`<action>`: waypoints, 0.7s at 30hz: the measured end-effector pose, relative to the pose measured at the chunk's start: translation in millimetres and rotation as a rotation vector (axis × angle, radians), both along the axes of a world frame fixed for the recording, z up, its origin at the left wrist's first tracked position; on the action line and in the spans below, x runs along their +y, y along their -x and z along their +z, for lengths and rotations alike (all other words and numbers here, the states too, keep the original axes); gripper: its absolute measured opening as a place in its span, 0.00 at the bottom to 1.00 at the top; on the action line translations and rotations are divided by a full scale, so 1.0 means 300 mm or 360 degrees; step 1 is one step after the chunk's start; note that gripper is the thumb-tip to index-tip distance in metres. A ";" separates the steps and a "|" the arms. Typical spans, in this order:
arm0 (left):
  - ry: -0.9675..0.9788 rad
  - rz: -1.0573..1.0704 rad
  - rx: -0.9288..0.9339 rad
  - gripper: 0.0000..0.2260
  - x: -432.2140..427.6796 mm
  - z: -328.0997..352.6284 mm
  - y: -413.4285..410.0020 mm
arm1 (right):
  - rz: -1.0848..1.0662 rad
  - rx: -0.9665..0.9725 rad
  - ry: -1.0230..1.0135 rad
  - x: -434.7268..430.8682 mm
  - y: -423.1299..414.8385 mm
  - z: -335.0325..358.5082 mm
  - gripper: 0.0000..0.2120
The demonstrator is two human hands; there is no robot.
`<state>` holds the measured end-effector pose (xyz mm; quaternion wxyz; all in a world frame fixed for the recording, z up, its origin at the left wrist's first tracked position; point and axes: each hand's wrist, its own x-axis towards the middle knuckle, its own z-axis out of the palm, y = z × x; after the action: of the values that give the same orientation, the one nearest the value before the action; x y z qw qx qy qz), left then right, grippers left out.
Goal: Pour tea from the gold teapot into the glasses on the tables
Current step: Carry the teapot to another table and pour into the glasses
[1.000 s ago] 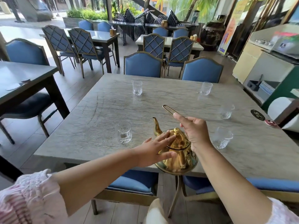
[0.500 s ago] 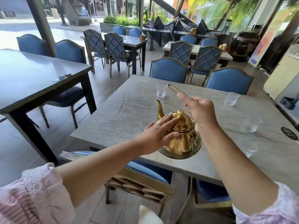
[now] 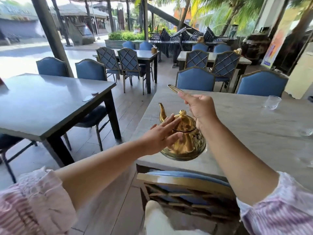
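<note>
- The gold teapot (image 3: 184,138) hangs at centre frame, over the near left corner of the grey table (image 3: 254,133).
- The right hand (image 3: 199,109) is clenched around the teapot's handle (image 3: 174,89); the left hand (image 3: 160,136) lies flat, fingers spread, against lid and body.
- This looks like carrying between pours, spout level.
- Next likely calls for reaching a glass and tipping.
- One glass (image 3: 272,102) at right frame; its contents cannot be told.
</note>
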<state>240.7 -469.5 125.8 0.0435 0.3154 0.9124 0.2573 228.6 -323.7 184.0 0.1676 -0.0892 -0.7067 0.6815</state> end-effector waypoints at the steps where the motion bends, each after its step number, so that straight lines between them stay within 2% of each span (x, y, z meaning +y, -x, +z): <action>1: 0.0027 -0.0002 0.0002 0.26 -0.050 0.003 0.012 | -0.0023 -0.0010 0.0009 -0.054 0.011 -0.004 0.17; 11: 0.0061 -0.0084 -0.0083 0.28 -0.402 -0.084 0.188 | -0.0190 -0.0088 0.0030 -0.423 0.149 -0.090 0.17; 21: 0.0092 -0.0238 -0.0094 0.28 -0.543 -0.169 0.566 | -0.0258 -0.0127 -0.0016 -0.554 0.501 -0.175 0.16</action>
<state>70.8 -632.4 75.2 0.0986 0.3736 0.8916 0.2361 78.3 -489.8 131.5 0.1946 -0.1723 -0.7068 0.6579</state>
